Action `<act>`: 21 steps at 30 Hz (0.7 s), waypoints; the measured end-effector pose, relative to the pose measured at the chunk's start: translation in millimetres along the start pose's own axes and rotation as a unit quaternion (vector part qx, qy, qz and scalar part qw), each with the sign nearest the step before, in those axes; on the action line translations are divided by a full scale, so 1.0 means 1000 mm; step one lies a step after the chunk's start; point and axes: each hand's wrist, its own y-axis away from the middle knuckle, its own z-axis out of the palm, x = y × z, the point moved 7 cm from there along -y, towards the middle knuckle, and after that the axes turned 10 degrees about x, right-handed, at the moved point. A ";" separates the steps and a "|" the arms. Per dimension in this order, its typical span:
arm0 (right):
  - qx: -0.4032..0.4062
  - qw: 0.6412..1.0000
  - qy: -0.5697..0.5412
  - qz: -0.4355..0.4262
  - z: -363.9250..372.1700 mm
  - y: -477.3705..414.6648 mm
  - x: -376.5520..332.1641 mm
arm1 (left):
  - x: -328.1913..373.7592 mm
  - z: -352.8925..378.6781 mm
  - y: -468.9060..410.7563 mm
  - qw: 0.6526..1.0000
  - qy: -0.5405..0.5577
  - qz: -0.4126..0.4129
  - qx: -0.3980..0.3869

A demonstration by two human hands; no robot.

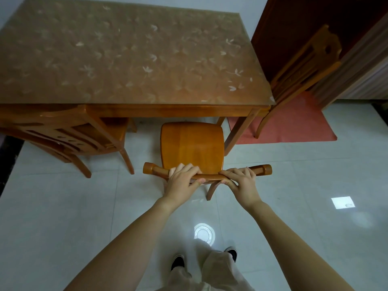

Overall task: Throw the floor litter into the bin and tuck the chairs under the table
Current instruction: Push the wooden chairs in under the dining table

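My left hand [182,181] and right hand [241,181] both wrap the top rail of the wooden chair [191,147], fingers over, thumbs under, for an even push. Seat front just reaches the table [134,59] edge; not yet tucked.

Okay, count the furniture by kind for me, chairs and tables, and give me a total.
Chairs: 3, the held chair, the left chair and the right chair
Tables: 1, the table
Total: 4

Glossy wooden chair [191,143]; shiny tiled floor [294,185]
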 end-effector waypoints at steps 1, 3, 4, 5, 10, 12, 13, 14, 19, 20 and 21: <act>-0.001 1.000 0.001 -0.002 0.000 -0.005 0.002 | 0.001 0.001 -0.005 1.000 0.004 -0.002 -0.003; -0.004 1.000 -0.003 -0.002 -0.001 -0.017 0.007 | 0.002 0.003 -0.016 1.000 0.010 -0.009 -0.006; -0.006 1.000 -0.007 0.000 -0.002 -0.023 0.009 | 0.002 0.004 -0.023 1.000 0.013 -0.013 -0.008; -0.009 1.000 -0.011 0.002 -0.002 -0.028 0.011 | 0.002 0.005 -0.029 1.000 0.016 -0.018 -0.011; -0.023 1.000 -0.015 -0.011 -0.002 -0.056 0.019 | 0.001 0.008 -0.054 1.000 0.009 -0.028 -0.010; -0.026 0.999 -0.006 -0.034 -0.003 -0.066 0.024 | 0.003 0.009 -0.063 0.999 0.000 -0.032 -0.003; -0.029 0.999 0.000 -0.045 -0.003 -0.072 0.028 | 0.004 0.010 -0.068 0.999 -0.005 -0.036 -0.002; -0.030 0.998 0.005 -0.053 -0.003 -0.077 0.031 | 0.005 0.011 -0.072 0.999 -0.007 -0.039 -0.001; -0.040 0.994 -0.028 -0.101 0.001 -0.096 0.047 | 0.013 0.018 -0.088 0.998 -0.014 -0.058 -0.001; -0.046 0.991 -0.041 -0.115 0.001 -0.100 0.050 | 0.014 0.020 -0.092 0.998 -0.017 -0.063 -0.001; -0.055 0.989 -0.053 -0.126 0.003 -0.105 0.054 | 0.014 0.022 -0.094 0.997 -0.021 -0.069 0.001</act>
